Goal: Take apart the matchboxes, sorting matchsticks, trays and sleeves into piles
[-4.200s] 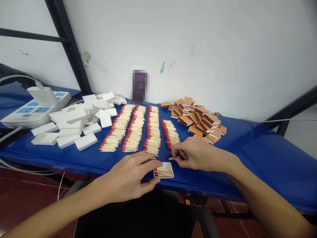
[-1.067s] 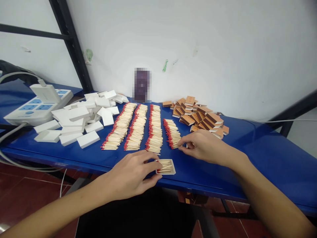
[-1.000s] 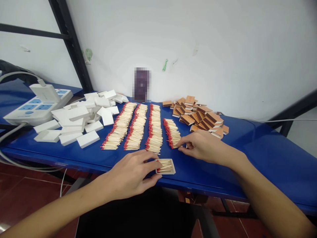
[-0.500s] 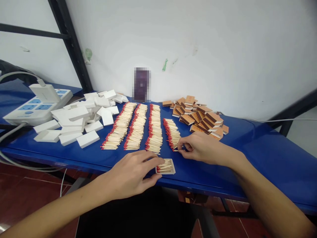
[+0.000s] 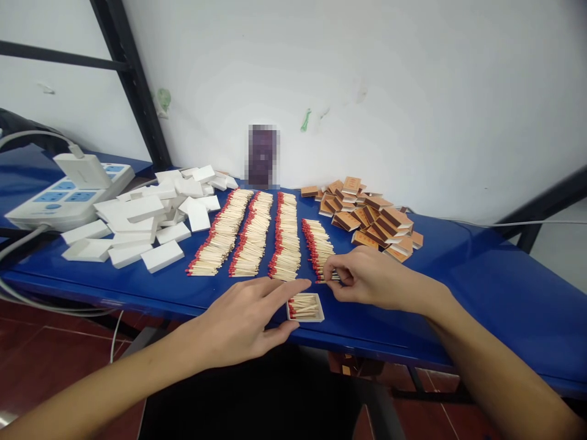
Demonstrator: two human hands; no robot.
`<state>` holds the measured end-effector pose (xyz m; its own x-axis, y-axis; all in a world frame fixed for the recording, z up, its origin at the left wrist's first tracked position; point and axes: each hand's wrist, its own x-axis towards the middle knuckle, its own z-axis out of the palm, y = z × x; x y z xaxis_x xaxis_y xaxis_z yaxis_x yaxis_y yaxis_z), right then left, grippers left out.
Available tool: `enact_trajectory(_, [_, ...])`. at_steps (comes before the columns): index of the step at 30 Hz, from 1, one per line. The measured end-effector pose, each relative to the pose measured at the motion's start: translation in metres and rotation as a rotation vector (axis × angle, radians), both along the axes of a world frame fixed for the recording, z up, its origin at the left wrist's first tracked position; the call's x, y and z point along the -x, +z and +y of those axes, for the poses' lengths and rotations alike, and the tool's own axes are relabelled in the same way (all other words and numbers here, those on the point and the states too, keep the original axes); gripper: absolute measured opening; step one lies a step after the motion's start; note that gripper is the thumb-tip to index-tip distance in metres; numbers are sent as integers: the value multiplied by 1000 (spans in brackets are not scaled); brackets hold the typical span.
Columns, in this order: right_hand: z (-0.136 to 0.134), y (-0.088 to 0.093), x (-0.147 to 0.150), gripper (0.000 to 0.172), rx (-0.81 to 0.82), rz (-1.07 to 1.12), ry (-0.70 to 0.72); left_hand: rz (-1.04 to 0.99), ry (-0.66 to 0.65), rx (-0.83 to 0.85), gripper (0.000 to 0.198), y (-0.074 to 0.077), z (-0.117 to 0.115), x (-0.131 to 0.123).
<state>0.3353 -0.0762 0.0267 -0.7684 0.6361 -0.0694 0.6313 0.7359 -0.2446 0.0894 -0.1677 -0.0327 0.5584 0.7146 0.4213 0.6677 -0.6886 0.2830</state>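
Observation:
A small white tray (image 5: 320, 315) holding red-tipped matches (image 5: 304, 307) lies near the table's front edge. My left hand (image 5: 257, 318) is beside its left side, thumb at the near corner and index finger stretched above the far edge, fingers apart. At the near end of the shortest match row (image 5: 316, 241), my right hand (image 5: 355, 275) has its thumb and index finger pinched at the matches, with a few match heads showing left of the fingertips. Three longer rows of matches (image 5: 287, 235) lie to the left.
White trays (image 5: 142, 226) are heaped at the left beside a power strip (image 5: 68, 195) with a plugged-in charger. Orange-brown matchbox sleeves (image 5: 376, 217) are piled at the back right. A blurred dark object (image 5: 262, 156) stands against the wall on the blue table (image 5: 481, 293).
My left index finger has lifted off the matches in the tray and stretched out. My right hand has shifted slightly left and down, and match heads now show beside its fingertips.

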Motion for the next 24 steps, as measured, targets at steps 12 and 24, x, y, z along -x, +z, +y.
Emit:
enact_trajectory(12, [-22, -9, 25, 9, 164, 183, 116, -47, -84, 51, 22, 6, 2, 1])
enact_trajectory(24, [2, 12, -17, 18, -8, -33, -34, 53, -70, 20, 32, 4, 3, 0])
